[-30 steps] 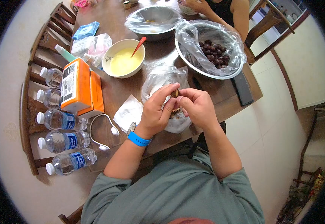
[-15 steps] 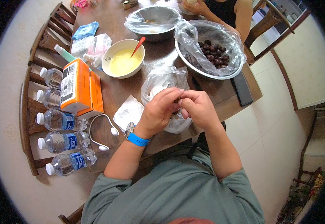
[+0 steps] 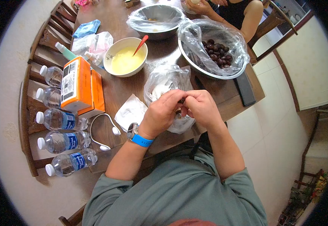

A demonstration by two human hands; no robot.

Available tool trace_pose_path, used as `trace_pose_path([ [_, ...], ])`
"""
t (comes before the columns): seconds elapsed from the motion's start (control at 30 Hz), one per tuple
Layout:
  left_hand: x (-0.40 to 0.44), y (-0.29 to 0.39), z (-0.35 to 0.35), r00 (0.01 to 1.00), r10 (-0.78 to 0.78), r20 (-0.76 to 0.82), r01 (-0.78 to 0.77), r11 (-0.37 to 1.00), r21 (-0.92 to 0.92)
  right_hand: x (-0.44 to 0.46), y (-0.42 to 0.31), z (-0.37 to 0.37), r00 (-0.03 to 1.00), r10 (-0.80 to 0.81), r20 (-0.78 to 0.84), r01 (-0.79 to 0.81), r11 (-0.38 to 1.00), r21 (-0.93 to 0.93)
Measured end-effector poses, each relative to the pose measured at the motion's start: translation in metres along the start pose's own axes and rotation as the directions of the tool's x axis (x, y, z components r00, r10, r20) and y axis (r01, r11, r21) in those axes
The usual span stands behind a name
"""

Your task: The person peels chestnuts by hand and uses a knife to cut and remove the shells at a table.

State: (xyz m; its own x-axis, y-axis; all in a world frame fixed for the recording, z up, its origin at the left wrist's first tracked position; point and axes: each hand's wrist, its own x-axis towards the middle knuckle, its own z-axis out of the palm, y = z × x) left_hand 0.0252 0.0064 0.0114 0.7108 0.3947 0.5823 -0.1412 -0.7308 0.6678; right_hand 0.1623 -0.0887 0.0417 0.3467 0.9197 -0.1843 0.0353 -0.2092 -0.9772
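My left hand (image 3: 161, 114), with a blue-strapped watch (image 3: 138, 138) on its wrist, meets my right hand (image 3: 203, 108) over a clear plastic bag (image 3: 171, 77). Both sets of fingers are closed round a small brown item (image 3: 179, 110), mostly hidden between them; it looks like a chestnut. White paper or peel lies inside the bag. Beyond my right hand, a metal basin (image 3: 228, 77) lined with plastic holds several dark brown chestnuts (image 3: 217, 54). A white napkin (image 3: 130, 112) lies left of the bag.
A bowl (image 3: 136, 71) of yellow liquid with a red spoon, a second lined basin (image 3: 158, 34), orange boxes (image 3: 84, 88), several water bottles (image 3: 64, 141), white earphones (image 3: 103, 146) and a black phone (image 3: 245, 90) surround the hands. Another person (image 3: 239, 17) sits across the table.
My fingers have drawn together over the small brown item, which shows less than before. At the far side, the other person has shifted an arm. The view has tilted slightly.
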Motion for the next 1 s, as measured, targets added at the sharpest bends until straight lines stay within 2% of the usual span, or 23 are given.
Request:
trace_pose_path([
  [0.07,0.0,-0.001,0.0,1.0,0.021,-0.007,-0.021,0.999,0.025,0.0,-0.002,0.002,1.0,-0.002,0.0,0.002,1.0,0.014],
  [0.17,0.0,0.009,-0.007,0.987,-0.149,0.064,0.152,0.988,-0.032,0.002,0.008,0.0,1.0,0.023,0.002,-0.023,0.996,0.084],
  [0.27,-0.003,0.003,-0.003,0.978,-0.21,0.015,0.21,0.967,-0.142,0.0,0.004,0.0,0.998,0.033,0.047,-0.043,0.975,0.218],
  [0.37,-0.003,0.002,-0.001,0.983,-0.181,0.024,0.182,0.968,-0.17,-0.002,0.006,-0.005,0.991,0.108,0.081,-0.128,0.944,0.303],
  [0.47,-0.001,0.001,0.001,0.993,-0.12,0.017,0.121,0.978,-0.169,-0.005,0.0,-0.005,0.996,0.078,0.039,-0.085,0.972,0.218],
  [0.57,0.003,0.007,-0.001,0.998,-0.059,0.02,0.061,0.993,-0.102,-0.007,-0.003,-0.007,1.0,0.002,-0.031,-0.001,1.0,0.023],
  [0.67,0.003,0.006,0.001,0.999,-0.041,0.031,0.043,0.997,-0.069,-0.006,-0.003,-0.009,0.999,-0.046,-0.027,0.044,0.997,-0.061],
  [1.0,0.003,0.008,-0.001,0.995,-0.077,0.056,0.079,0.996,-0.028,-0.004,-0.009,-0.01,1.0,-0.012,0.016,0.015,0.983,-0.182],
])
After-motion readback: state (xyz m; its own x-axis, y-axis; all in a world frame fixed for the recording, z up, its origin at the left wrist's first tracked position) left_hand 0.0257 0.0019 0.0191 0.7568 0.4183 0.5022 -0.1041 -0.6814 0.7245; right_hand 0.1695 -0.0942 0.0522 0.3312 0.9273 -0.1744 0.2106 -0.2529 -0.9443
